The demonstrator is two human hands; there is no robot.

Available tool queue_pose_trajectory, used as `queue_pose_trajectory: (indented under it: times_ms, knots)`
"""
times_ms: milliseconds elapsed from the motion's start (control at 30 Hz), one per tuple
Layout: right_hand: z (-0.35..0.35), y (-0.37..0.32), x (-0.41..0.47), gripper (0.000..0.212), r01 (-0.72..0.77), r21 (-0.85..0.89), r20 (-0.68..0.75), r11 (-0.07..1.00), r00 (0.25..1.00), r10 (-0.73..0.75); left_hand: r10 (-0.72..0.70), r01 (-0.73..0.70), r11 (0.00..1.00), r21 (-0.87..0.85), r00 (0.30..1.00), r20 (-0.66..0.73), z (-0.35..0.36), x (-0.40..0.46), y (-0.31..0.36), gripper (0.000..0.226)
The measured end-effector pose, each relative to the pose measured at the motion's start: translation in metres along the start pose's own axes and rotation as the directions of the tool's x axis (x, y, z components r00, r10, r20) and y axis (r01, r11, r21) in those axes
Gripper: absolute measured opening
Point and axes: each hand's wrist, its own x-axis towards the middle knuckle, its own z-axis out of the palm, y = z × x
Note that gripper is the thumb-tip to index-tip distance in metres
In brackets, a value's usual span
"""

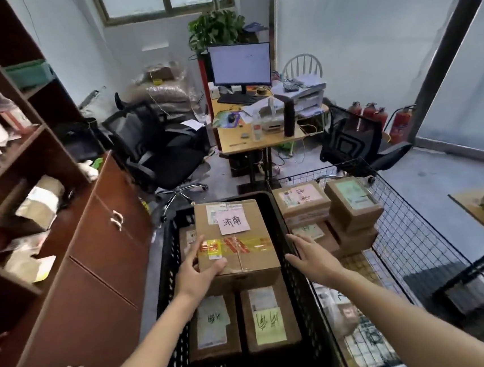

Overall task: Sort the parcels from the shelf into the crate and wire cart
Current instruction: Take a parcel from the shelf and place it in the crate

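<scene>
Down in the black crate [295, 270] is where the big parcel [235, 237] sits right now, the one with the pink handwritten note and the red-and-yellow tape strip, resting on top of other boxes with two smaller labelled parcels [242, 322] showing in front of it. My guess is it's up there because the bottom layer is already full, so anything large has to go on as a second tier. The left hand [197, 269] has its fingers spread flat over the near left corner of the lid, thumb along the top edge, so it's pressing or steadying rather than pinching anything; looks to me like it's nudging the box square against the crate's back wall so it won't slide off the stack. The right hand [311, 255] is relaxed and loose with nothing in it, hovering over the crate's right rim just beside the box. Can't tell if it's actually touching the rim. Next door, the wire cart [418, 243] touches the crate's right side and holds its own stack of brown parcels [325, 205] with different coloured notes, so the sorting seems to go by what's written on the note. Over on the left, the brown shelf [38, 135] has a few wrapped packages [34, 203] waiting, so I'd say the job's maybe past halfway but not done.
</scene>
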Motion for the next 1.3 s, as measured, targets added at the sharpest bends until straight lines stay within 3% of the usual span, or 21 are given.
queue_pose_trajectory:
  times_ms: [167, 367, 500, 667, 800, 933, 1033, 1167, 1300]
  knots:
    - [0.011, 0.02, 0.02, 0.064, -0.011, 0.026, 0.034, 1.0, 0.999, 0.01, -0.01, 0.007, 0.999, 0.037, 0.997, 0.077, 0.031, 0.021, -0.011, 0.078]
    - [0.018, 0.024, 0.019, 0.059, 0.014, 0.188, 0.025, 0.982, 1.0, -0.019, -0.016, 0.011, 0.999, 0.044, 0.994, 0.11, 0.042, 0.042, -0.034, 0.083]
    - [0.025, 0.018, 0.02, 0.074, 0.012, 0.11, 0.025, 0.994, 1.0, -0.014, -0.015, -0.001, 0.994, 0.109, 0.99, 0.143, 0.046, 0.043, -0.042, 0.093]
    - [0.036, 0.008, 0.021, 0.105, 0.055, -0.16, 0.057, 0.986, 0.997, -0.046, -0.01, -0.008, 0.993, 0.116, 0.987, 0.16, 0.042, 0.045, -0.045, 0.094]
    - [0.04, 0.008, 0.027, 0.1, 0.055, -0.279, -0.024, 0.959, 0.998, -0.065, -0.006, -0.014, 0.993, 0.114, 0.984, 0.178, 0.041, 0.043, -0.042, 0.092]
    - [0.038, 0.006, 0.026, 0.094, 0.051, -0.263, -0.026, 0.964, 0.998, -0.06, -0.004, -0.027, 0.99, 0.138, 0.976, 0.219, 0.03, 0.045, -0.042, 0.081]
    - [0.037, 0.0, 0.026, 0.078, 0.027, -0.222, -0.082, 0.975, 0.996, -0.046, -0.049, 0.028, 0.993, 0.118, 0.983, 0.18, 0.016, 0.046, -0.046, 0.075]
    - [0.036, -0.011, 0.025, 0.077, 0.005, -0.274, -0.065, 0.962, 0.998, -0.024, -0.08, 0.037, 0.976, 0.216, 0.978, 0.192, 0.012, 0.048, -0.058, 0.088]
    - [0.037, -0.013, 0.022, 0.077, -0.002, -0.265, -0.068, 0.964, 0.998, -0.017, -0.105, 0.075, 0.983, 0.166, 0.978, 0.179, 0.029, 0.047, -0.049, 0.111]
